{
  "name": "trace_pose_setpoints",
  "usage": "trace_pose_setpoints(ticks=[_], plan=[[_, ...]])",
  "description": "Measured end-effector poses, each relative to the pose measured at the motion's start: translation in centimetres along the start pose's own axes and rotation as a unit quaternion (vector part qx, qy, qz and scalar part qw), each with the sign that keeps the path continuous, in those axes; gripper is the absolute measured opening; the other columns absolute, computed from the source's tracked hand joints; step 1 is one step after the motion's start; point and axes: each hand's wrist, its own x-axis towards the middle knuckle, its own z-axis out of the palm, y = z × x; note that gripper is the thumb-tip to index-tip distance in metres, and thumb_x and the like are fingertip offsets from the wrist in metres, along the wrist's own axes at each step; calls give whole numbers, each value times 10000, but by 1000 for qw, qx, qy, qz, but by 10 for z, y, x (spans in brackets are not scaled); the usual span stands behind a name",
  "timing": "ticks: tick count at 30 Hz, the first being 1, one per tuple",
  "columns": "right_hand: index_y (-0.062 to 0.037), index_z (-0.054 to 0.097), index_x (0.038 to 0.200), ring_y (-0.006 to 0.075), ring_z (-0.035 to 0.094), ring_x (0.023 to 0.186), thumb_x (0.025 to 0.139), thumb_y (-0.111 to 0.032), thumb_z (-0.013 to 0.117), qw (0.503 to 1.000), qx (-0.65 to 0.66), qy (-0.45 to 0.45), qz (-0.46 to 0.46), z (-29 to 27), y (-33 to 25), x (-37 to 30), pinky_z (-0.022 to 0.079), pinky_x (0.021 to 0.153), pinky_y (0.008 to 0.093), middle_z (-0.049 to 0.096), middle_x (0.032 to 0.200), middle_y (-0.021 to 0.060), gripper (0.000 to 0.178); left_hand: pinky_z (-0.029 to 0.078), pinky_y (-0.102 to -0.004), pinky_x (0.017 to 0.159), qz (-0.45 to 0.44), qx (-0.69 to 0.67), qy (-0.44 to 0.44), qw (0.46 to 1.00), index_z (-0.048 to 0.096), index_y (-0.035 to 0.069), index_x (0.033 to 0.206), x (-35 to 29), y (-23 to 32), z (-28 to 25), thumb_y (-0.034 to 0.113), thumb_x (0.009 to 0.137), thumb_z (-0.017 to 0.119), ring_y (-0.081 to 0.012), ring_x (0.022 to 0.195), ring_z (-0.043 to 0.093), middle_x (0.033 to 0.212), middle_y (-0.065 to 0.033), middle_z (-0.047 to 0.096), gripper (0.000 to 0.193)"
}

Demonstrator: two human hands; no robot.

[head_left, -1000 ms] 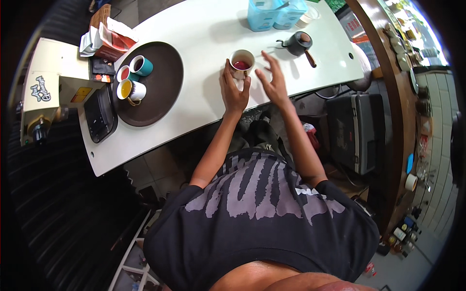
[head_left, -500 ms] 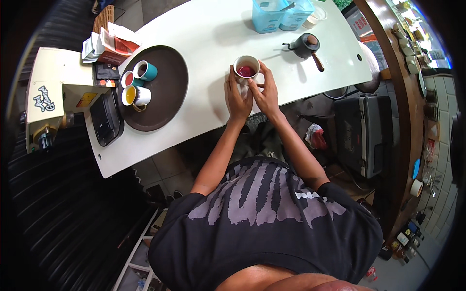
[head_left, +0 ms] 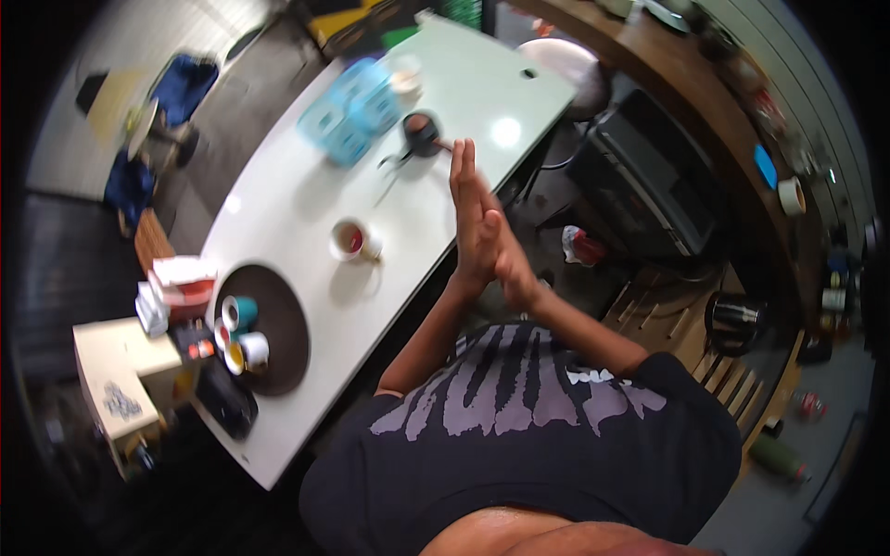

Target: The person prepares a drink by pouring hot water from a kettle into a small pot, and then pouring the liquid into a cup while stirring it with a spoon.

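My left hand [head_left: 475,222] and my right hand [head_left: 512,264] meet palm to palm in front of me, by the table's near edge. The fingers are stretched upward and nothing shows between them; the right fingers are partly hidden behind the left hand. Left of them, a white cup [head_left: 350,241] with red liquid stands on the white table [head_left: 287,218], touched by neither hand. Just beyond my fingertips is a small dark kettle [head_left: 422,134] with a thin spout; its handle is partly covered by my fingers.
A dark round tray [head_left: 283,338] at the left carries a teal cup [head_left: 243,310] and two others. Blue translucent containers [head_left: 348,116] stand at the far side. A black case [head_left: 649,176] is to the right, past the table edge. Red-and-white packets [head_left: 181,283] sit near the tray.
Both hands have let go of the white cup, which now stands on the table, and have come together to its right. The whole view has turned, with some blur.
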Motion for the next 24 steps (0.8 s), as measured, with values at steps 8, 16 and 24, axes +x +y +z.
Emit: trace_pose_setpoints(ticks=[8, 16, 24], plan=[[-1, 65, 1696, 334, 10, 1650, 1026, -729, 365, 968, -134, 206, -57, -203, -37, -56, 32, 1311, 467, 54, 1778, 205, 1034, 25, -447, 1318, -17, -219, -267, 938, 46, -20, 1691, 29, 34, 224, 543, 1093, 314, -348, 1650, -22, 1782, -204, 1, 864], [21, 72, 1688, 309, 27, 1652, 1076, -663, 297, 912, -149, 375, -71, -330, -79, -98, 32, 1311, 471, 46, 1778, 209, 946, 101, -455, 1318, -82, -281, -345, 892, 66, 55, 1711, 78, 15, 412, 635, 1088, 306, -306, 1651, 69, 1792, -136, 53, 885], [28, 297, 1642, 323, 262, 1604, 1089, -512, 487, 843, -198, 487, -113, -477, -119, -87, 185, 1297, 473, 318, 1709, 207, 797, 271, -448, 1275, -11, -264, -373, 889, 277, 7, 1669, 152, 33, 502, 429, 1131, 407, -318, 1582, 322, 1718, -201, 307, 696]])
